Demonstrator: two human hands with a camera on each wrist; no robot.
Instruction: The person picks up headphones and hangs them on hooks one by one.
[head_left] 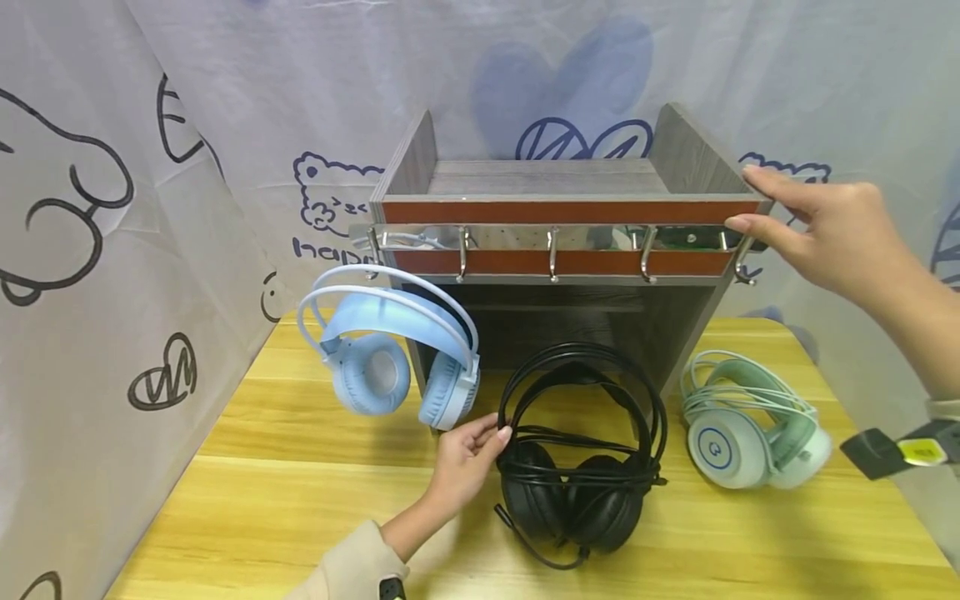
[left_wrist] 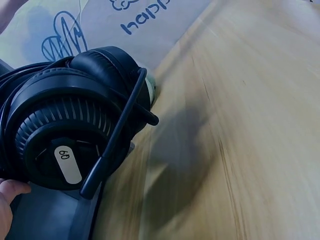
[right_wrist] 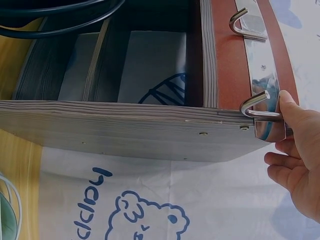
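**Black headset held up before the hooked rack**

The left hand (head_left: 467, 460) pinches the black headset (head_left: 609, 518) by its hoops, in front of the rack (head_left: 570, 212); the right hand (head_left: 843, 229) grips the rack's right front corner, thumb in front.

Only the head view shows the blue headset (head_left: 392, 315) at the leftmost hook (head_left: 372, 250), and the green headset (head_left: 729, 450) whole, on the table (head_left: 300, 508) to the right. The left wrist view adds a white label (left_wrist: 68, 164) on a ribbed earcup and a shadow on the wood, apart from the headset. The right wrist view adds screws (right_wrist: 203, 133) in the rack's side and fingers curled behind it.

The black headset has two thin outer hoops, a padded inner band, dark cushions hanging lowest, cord wound across them, and a mic boom (left_wrist: 118, 130).
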